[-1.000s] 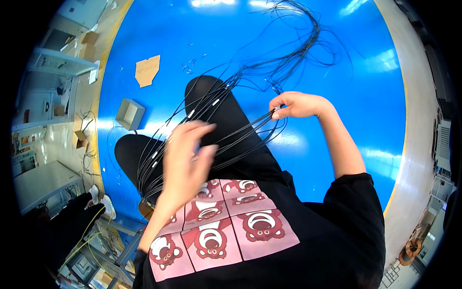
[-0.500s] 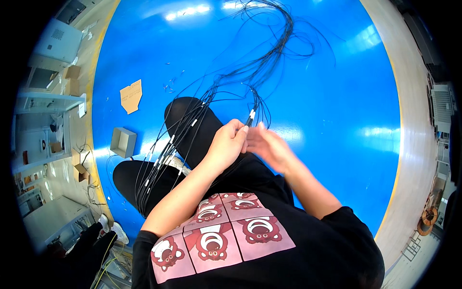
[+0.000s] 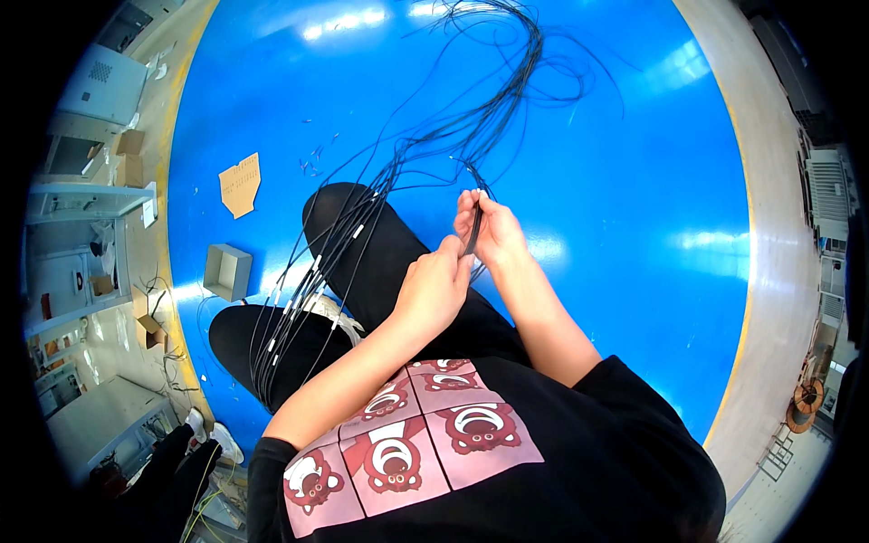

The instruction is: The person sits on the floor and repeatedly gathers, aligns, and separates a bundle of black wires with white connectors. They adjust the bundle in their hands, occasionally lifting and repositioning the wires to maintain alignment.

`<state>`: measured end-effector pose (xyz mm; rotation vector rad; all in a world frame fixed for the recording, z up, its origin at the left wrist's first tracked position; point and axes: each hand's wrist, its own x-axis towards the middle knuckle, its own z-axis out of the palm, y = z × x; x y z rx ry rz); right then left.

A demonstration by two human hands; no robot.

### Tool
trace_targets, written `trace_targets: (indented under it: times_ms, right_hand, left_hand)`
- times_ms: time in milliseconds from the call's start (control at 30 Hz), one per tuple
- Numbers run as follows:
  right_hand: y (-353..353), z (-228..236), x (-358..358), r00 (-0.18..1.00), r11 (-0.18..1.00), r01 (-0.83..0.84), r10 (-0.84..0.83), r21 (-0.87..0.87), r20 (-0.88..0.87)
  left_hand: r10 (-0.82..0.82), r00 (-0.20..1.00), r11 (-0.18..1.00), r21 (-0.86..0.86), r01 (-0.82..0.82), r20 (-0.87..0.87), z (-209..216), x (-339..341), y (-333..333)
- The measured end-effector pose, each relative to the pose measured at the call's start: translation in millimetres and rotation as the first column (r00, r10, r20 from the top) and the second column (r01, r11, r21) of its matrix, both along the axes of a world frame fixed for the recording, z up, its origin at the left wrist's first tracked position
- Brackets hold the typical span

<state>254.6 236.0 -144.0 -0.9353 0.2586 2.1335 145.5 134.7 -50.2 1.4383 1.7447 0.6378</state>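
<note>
A bundle of thin black wires (image 3: 473, 228) runs between my two hands. My left hand (image 3: 436, 288) is closed round its nearer part. Just beyond, my right hand (image 3: 491, 226) pinches the same bundle farther along, fingertips together. From there the wires join a long loose tangle (image 3: 507, 104) that stretches away over the blue floor. A second group of black wires (image 3: 337, 246) with white sleeve labels lies draped across my black-trousered knees. Whatever sits inside my closed fingers is hidden.
On the blue floor (image 3: 634, 299) lie a piece of brown cardboard (image 3: 240, 186), a small grey open box (image 3: 227, 271) and scattered tiny offcuts (image 3: 310, 165). Cabinets and cartons (image 3: 129, 156) line the left side. Another person's shoes (image 3: 226, 442) show at lower left. A cable reel (image 3: 805, 404) stands far right.
My right hand, blurred earlier beside the left, has moved up and forward along the bundle and closed on it. My left hand has shifted slightly nearer to me, still gripping the wires.
</note>
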Motion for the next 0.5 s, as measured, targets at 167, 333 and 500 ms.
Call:
trace_targets:
  times_ms: [167, 333, 500]
  right_hand:
    - [45, -37, 7, 0.981, 0.996, 0.036, -0.050, -0.079, -0.185]
    - [81, -66, 19, 0.996, 0.996, 0.045, -0.050, -0.074, -0.070]
    - [108, -79, 18, 0.993, 0.996, 0.026, -0.035, -0.085, -0.108]
  left_hand:
    - [-0.054, 0.998, 0.999, -0.004, 0.054, 0.024, 15, 3, -6]
    - [-0.090, 0.992, 0.996, 0.010, 0.090, 0.089, 24, 6, -17]
    - [-0.076, 0.982, 0.997, -0.006, 0.078, 0.172, 33, 1, -20]
